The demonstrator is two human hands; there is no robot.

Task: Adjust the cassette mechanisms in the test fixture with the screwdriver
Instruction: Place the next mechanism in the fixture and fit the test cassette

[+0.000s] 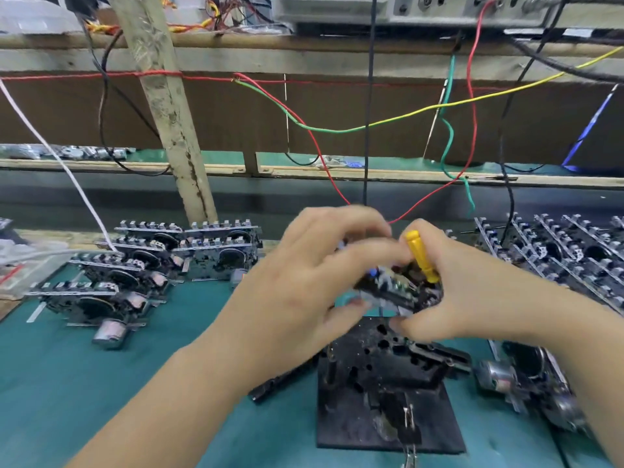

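Observation:
A black cassette mechanism (396, 292) hangs tilted in the air just above the black test fixture (381, 400), which stands on the green mat. My left hand (314, 285) grips the mechanism's left side, fingers curled over its top and thumb under its near edge. My right hand (452, 292) holds its right side from below. The yellow-handled screwdriver (420, 256) is tucked in that same hand, its handle sticking up and its tip hidden behind the mechanism. The fixture's top plate with its holes is bare.
Several cassette mechanisms (152, 265) lie stacked at the left on the green mat (101, 383). More mechanisms (557, 251) stand in rows at the right, and others with motors (526, 383) lie beside the fixture. Red, green, yellow and black wires (337, 130) hang down over the bench.

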